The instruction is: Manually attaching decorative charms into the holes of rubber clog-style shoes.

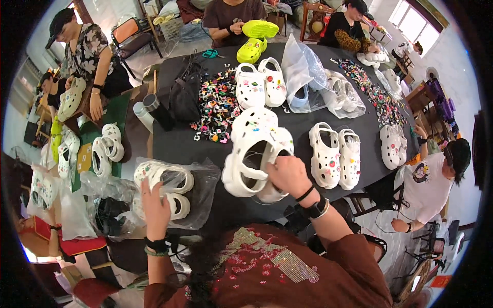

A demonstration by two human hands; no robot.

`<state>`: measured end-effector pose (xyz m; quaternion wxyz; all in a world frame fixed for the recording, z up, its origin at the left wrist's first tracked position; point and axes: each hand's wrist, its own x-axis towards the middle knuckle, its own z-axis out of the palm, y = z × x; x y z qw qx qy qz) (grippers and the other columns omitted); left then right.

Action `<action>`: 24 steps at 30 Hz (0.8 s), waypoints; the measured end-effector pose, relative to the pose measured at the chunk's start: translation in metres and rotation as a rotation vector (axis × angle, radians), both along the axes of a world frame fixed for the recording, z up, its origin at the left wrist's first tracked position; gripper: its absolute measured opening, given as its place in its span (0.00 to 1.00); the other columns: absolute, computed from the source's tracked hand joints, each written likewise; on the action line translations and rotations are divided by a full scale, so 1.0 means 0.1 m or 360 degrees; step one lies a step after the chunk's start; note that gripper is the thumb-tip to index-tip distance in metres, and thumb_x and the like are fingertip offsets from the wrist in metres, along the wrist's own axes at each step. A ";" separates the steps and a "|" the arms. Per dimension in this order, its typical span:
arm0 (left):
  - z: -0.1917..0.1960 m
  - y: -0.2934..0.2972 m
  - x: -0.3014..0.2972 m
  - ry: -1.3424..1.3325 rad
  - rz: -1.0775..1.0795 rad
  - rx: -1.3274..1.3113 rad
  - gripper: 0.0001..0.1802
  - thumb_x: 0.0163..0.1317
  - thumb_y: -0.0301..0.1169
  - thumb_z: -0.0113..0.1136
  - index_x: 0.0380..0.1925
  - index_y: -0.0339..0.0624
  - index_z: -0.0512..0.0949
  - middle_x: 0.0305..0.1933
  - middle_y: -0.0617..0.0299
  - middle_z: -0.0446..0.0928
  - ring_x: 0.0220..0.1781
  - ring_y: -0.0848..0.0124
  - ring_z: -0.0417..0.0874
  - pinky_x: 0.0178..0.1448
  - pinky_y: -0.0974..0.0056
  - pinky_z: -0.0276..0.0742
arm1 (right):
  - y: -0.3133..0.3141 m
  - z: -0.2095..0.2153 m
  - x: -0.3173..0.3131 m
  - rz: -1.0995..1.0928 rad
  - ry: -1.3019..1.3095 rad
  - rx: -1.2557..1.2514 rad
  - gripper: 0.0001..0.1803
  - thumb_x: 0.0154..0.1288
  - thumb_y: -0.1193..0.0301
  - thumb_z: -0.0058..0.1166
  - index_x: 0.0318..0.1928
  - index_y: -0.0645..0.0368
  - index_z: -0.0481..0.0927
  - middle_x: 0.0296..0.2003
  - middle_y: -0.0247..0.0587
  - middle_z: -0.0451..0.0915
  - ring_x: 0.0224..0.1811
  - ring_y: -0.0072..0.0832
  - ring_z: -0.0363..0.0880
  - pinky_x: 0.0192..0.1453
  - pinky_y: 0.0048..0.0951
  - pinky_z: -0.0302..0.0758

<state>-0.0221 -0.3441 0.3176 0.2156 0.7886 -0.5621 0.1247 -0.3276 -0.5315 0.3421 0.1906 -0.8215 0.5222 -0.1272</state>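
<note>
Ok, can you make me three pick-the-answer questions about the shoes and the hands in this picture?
1. Where is the left hand?
A. on a clear bag of white clogs
B. on the pile of little charms
C. on the black bag

2. What colour are the clogs that the person at the far side of the table holds?
A. white
B. bright green
C. red

3. What is the right hand doing?
A. lying flat on the table
B. gripping a white clog, lifted off the table
C. hanging free

Answers: 1 A, the palm lies on the clear bag with white clogs inside. 2 B, the green clogs stand out. 3 B, the fingers close on the white clog above the dark table.
</note>
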 end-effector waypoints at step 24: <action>-0.81 -0.71 -0.90 0.1528 -0.0077 0.0725 0.37 0.47 0.47 0.73 0.48 0.29 0.71 0.43 0.45 0.79 0.46 0.54 0.81 0.50 0.57 0.75 | -0.49 -1.14 -0.66 -0.0097 -0.0437 0.0322 0.19 0.60 0.70 0.55 0.51 0.65 0.74 0.35 0.47 0.82 0.34 0.36 0.83 0.41 0.34 0.79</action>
